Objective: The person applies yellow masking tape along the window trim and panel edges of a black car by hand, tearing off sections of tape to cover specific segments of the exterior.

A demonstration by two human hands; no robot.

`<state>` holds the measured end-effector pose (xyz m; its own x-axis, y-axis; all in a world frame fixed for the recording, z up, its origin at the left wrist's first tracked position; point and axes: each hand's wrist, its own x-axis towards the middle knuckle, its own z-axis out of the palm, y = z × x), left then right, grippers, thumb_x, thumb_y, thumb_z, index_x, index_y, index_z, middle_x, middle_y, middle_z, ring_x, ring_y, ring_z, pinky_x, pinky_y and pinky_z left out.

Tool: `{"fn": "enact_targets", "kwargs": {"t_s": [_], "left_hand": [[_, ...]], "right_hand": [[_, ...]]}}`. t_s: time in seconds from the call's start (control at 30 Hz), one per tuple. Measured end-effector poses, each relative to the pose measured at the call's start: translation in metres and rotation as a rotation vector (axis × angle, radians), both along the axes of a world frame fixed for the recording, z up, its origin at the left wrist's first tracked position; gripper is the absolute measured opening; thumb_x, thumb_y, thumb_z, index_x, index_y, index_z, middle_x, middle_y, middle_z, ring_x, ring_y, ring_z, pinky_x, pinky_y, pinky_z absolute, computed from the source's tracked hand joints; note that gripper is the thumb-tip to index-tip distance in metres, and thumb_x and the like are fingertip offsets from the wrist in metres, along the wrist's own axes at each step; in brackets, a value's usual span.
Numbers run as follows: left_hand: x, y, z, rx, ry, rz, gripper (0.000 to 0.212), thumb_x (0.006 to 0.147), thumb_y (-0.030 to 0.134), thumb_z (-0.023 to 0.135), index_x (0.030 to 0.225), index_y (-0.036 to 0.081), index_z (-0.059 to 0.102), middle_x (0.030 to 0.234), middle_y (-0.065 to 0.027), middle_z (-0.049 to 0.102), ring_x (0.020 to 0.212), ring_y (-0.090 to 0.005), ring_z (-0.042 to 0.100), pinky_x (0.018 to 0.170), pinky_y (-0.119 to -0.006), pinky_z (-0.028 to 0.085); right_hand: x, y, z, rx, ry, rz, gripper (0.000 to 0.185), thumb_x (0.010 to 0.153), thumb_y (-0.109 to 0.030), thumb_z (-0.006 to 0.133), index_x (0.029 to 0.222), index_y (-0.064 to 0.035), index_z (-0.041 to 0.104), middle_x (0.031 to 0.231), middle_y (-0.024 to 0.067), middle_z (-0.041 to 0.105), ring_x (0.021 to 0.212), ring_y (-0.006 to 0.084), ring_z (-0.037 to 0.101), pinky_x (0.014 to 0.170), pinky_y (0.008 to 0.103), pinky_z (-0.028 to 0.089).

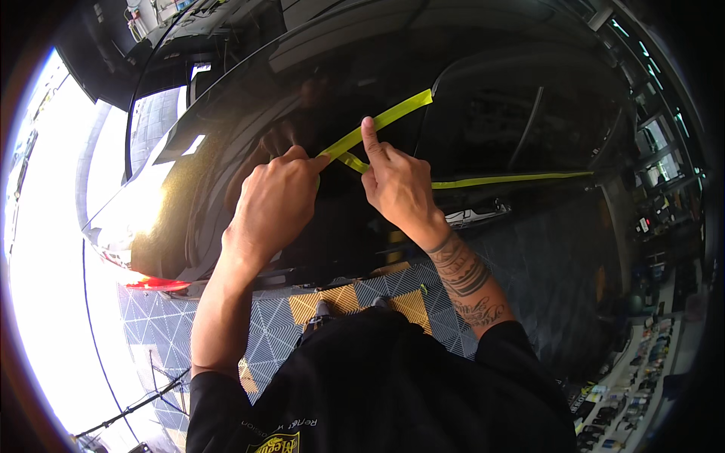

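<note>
A strip of yellow-green masking tape runs slantwise over the dark glossy body panel of a car, up to a panel edge. At the strip's lower left end my left hand pinches the tape between thumb and forefinger. My right hand lies to its right, one finger extended onto the strip and the other fingers curled. Between the hands, a second piece of the tape angles down and passes behind my right hand. Farther right, a long thin line of tape crosses the car above a door handle.
The car's red tail light is at the lower left. Patterned grey and yellow floor tiles lie below the car. A black stand is at the bottom left, and shelves with bottles are at the lower right.
</note>
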<state>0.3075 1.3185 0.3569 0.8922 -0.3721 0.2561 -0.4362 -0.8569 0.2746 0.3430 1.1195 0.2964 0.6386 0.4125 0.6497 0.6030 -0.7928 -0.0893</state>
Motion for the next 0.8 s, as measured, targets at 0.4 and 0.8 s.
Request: {"fn": "enact_targets", "kwargs": {"t_s": [0.4,0.8], "left_hand": [[0.003,-0.001,-0.001,0.008,-0.101,-0.024,0.027,0.087,0.004,0.051,0.108,0.004,0.068,0.086,-0.0156,0.063,0.07,-0.0314,0.066,0.063,-0.039,0.054],[0.0,-0.016,-0.006,-0.011,-0.051,0.047,0.04,0.085,0.003,0.052,0.124,0.006,0.059,0.094,-0.0137,0.065,0.08,-0.0312,0.065,0.071,-0.041,0.052]], "right_hand": [[-0.006,0.018,-0.008,-0.184,-0.066,0.077,0.062,0.079,-0.011,0.064,0.137,0.002,0.046,0.073,0.0057,0.06,0.058,0.0182,0.061,0.049,0.0312,0.051],[0.022,0.025,0.022,0.52,0.214,0.129,0.007,0.081,-0.003,0.069,0.08,0.0025,0.066,0.059,0.0103,0.063,0.049,0.0157,0.062,0.046,0.0253,0.045]]}}
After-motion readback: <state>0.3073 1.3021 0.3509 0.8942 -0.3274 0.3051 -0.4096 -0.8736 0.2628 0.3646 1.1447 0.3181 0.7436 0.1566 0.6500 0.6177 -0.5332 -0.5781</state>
